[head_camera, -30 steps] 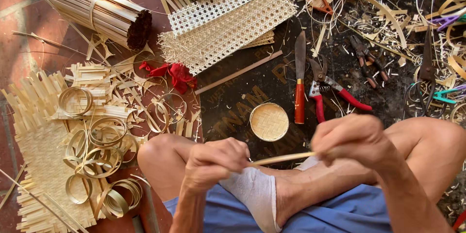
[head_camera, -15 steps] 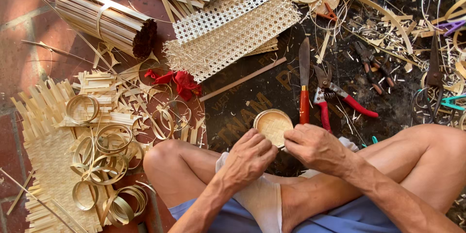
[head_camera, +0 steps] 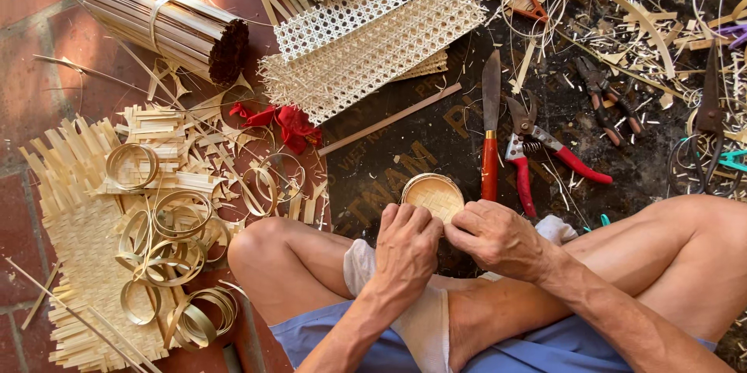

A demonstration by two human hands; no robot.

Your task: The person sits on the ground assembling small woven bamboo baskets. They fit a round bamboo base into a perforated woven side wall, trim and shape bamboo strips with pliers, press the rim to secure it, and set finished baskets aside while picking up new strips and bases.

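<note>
- Left hand (head_camera: 406, 242) and right hand (head_camera: 498, 237) both pinch the small round woven basket (head_camera: 433, 194), held above the knees.
- Pressing too hard could crack its thin rim.

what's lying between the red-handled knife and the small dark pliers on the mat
In the head view, red-handled pruning shears lie between the knife and the pliers.

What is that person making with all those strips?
A person sits cross-legged on the floor. Both hands, left hand and right hand, meet at a small round woven disc by the knees. A knife and red shears lie just beyond it. Coiled strips and woven panels lie around.
</note>
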